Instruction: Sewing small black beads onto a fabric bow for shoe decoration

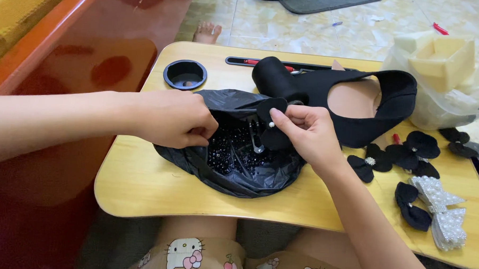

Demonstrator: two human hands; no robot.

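Head view looks down on a small wooden lap table (pixel 142 184) set across the person's knees, with a black plastic bag (pixel 238 174) spread open in its middle and a heap of small black beads (pixel 226 147) lying inside the bag. The left hand (pixel 171 119) rests at the bag's left rim, its fingers curled inward and the thumb pressed to the fingertips in a pinch; what sits between them is too small to tell. The right hand (pixel 308 134) is over the bag's right side, its thumb and first fingers closed on a black fabric flower piece (pixel 269 111) that carries a small white pearl (pixel 271 125), held just above the beads. A thin metal pin or needle (pixel 256 143) shows below that piece, standing among the beads. Just behind the right hand lies a black high-heeled shoe (pixel 357 101) on its side, heel toward the middle of the table and its tan insole facing up. At the table's far left a round black cup holder (pixel 185 74) is sunk into the top, and a long narrow slot (pixel 284 63) beside it holds a red pen. To the right of the right hand lie several finished black fabric flowers (pixel 409 151), and nearer the front edge a white pearl bow (pixel 441 210) rests beside another black petal piece. A clear bag of pale foam blocks (pixel 443 67) sits at the far right corner.
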